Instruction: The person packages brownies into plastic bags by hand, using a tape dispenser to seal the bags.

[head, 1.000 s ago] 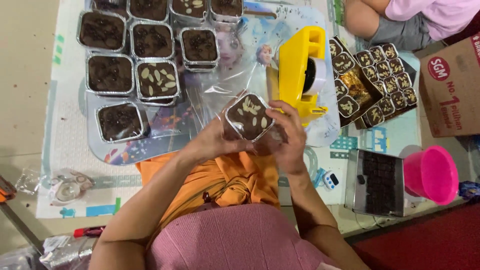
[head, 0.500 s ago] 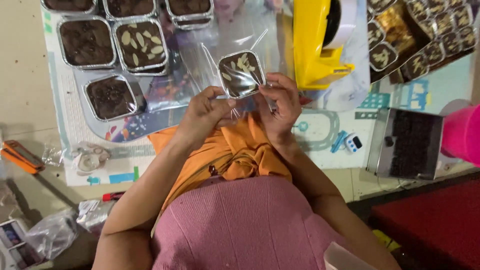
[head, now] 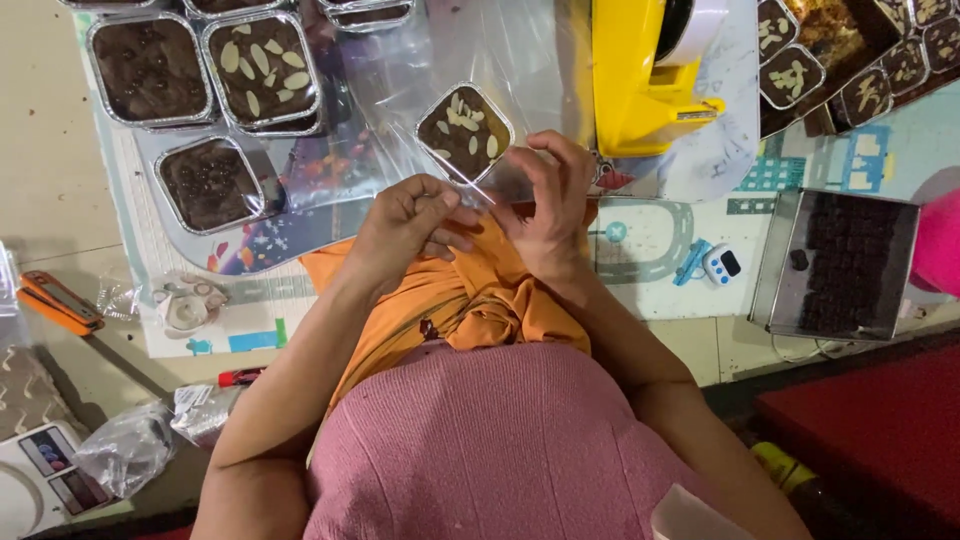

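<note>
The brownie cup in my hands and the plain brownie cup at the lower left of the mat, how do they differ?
The held brownie cup is topped with pale almond slices; the plain brownie cup shows only dark bits. The held one sits inside a clear plastic bag, pinched by the left hand and right hand; the plain one lies unbagged on the mat, untouched. The held one looks turned at an angle. Both are small, squarish foil cups of dark brownie.

A yellow tape dispenser (head: 640,80) stands on the play mat (head: 660,250), with foil trays of almond-topped brownies (head: 262,70) to its left. A small white timer (head: 722,264) lies near a steel tray of dark chocolate pieces (head: 845,265), and an orange cutter (head: 55,302) rests on the floor at the left edge.
</note>
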